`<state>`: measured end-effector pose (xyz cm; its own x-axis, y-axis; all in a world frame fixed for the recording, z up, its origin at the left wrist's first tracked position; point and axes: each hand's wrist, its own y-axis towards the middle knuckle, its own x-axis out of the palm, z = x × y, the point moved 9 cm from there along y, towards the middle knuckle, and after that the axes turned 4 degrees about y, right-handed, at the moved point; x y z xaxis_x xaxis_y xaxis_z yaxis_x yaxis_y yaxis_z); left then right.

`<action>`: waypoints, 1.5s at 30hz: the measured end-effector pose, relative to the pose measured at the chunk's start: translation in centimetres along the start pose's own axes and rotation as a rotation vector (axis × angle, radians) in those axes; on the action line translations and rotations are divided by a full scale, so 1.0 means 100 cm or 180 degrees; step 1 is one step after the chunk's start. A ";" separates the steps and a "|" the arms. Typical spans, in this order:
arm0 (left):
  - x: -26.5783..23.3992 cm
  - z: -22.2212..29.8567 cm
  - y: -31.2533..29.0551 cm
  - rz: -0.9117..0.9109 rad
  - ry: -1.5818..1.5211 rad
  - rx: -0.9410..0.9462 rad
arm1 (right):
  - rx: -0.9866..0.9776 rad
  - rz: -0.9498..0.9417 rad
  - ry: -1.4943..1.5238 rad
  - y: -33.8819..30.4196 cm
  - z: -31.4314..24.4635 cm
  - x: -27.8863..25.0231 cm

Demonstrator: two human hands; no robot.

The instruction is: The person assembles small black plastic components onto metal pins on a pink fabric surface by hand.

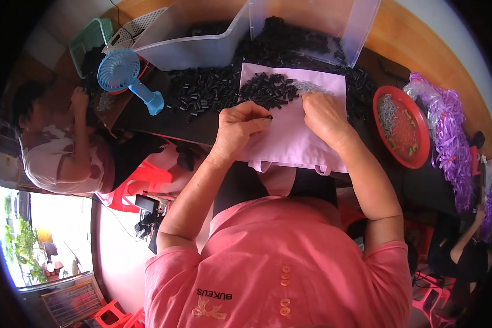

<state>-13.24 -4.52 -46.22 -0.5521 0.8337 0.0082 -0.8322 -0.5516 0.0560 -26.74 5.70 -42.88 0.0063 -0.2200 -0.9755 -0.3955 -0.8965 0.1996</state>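
Head view showed a dark table (pixel 164 124) whose far edge bore two clear plastic bins: the left-hand bin (pixel 191 53), and the right-hand bin (pixel 361 33) with a heap of black pieces (pixel 290 41) at its open, near side. A lavender cloth bag (pixel 290 147) lay flat before the person, handles toward the lap, with piles resting on it rather than inside. To the right, a round red tray (pixel 418 159) held grey slivers and a few scattered bits; at far left, a green basket (pixel 77 48) held dark pieces.

Over the bag, the left hand (pixel 238 127) pinched one black piece (pixel 269 117) between thumb and forefinger, at the very tips, near the black pile (pixel 269 90). The right hand (pixel 326 116) curled at the edge of the grey pile (pixel 310 86) (whether it gripped anything, I could not tell). Mostly covered, the pinched piece hid its long axis and pointing direction.
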 end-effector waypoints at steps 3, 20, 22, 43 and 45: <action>0.002 0.009 0.002 -0.0077 0.0047 0.0008 | -0.0011 0.0115 0.0081 0.001 0.006 -0.002; 0.055 -0.011 0.016 -0.0366 -0.0173 -0.0211 | -0.0403 0.0232 0.0383 0.004 -0.005 -0.005; 0.053 -0.015 0.018 -0.0286 -0.0099 -0.0205 | -0.0433 0.0326 0.0482 0.007 -0.002 -0.001; 0.036 -0.022 0.020 -0.0072 -0.1327 -0.0453 | 0.0191 0.0231 0.3737 0.003 -0.004 -0.003; 0.037 -0.020 0.019 -0.0117 -0.1300 -0.0428 | 0.0148 0.0225 0.3715 0.004 -0.006 -0.001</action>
<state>-16.96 -2.57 -48.10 -0.4787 0.7792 0.4046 -0.8652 -0.4970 -0.0666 -26.38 5.18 -42.62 0.8130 -0.5102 -0.2804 -0.4618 -0.8585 0.2230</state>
